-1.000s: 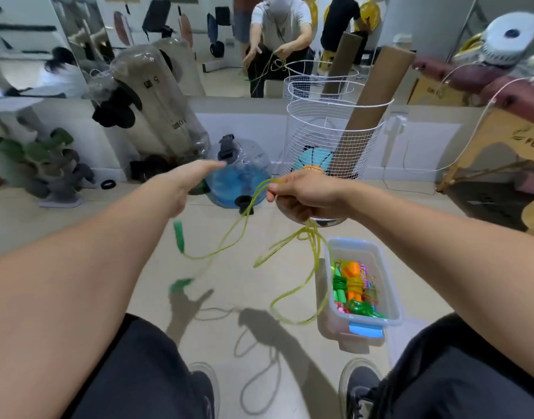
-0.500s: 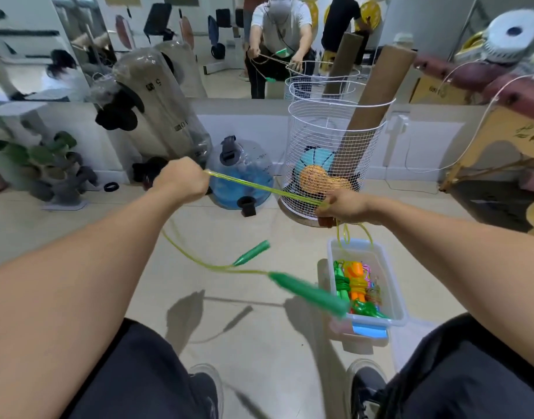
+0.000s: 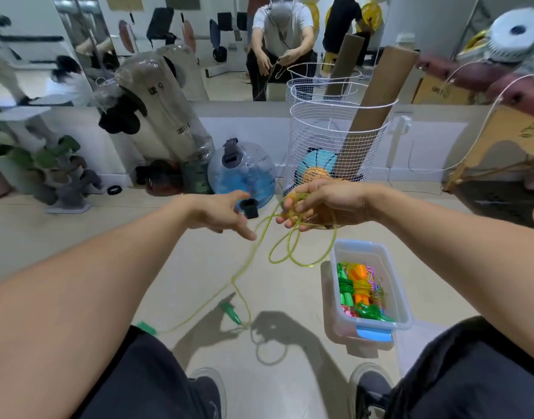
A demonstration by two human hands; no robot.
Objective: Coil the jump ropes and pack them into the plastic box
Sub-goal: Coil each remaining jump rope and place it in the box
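From the head camera, the right hand [image 3: 326,204] is raised over the floor with its fingers [image 3: 293,220] curled around several gathered loops of a thin yellow-green jump rope [image 3: 293,252], which hang down just beside the near-left corner of the clear plastic box [image 3: 403,309]. The left hand [image 3: 221,213] is just beside it, fingers spread and holding nothing, its fingertips close to the strand that runs down and away toward the floor. That loose run ends in two green handles [image 3: 231,311], one hanging above the floor and the other low at the edge of the left knee. The box stands on the floor between the feet and a white wire basket [image 3: 335,146], and already holds coiled ropes [image 3: 361,290] in green, orange and pink. The rope looks light, limp and rather slick, so the loops will likely spring open or slide unless pinched firmly where they cross. A sensible hold seems to be the free strand just below the bundle, drawn up loop by loop, with the stiff handles taken last, since they are the only rigid part and will swing on the cord.
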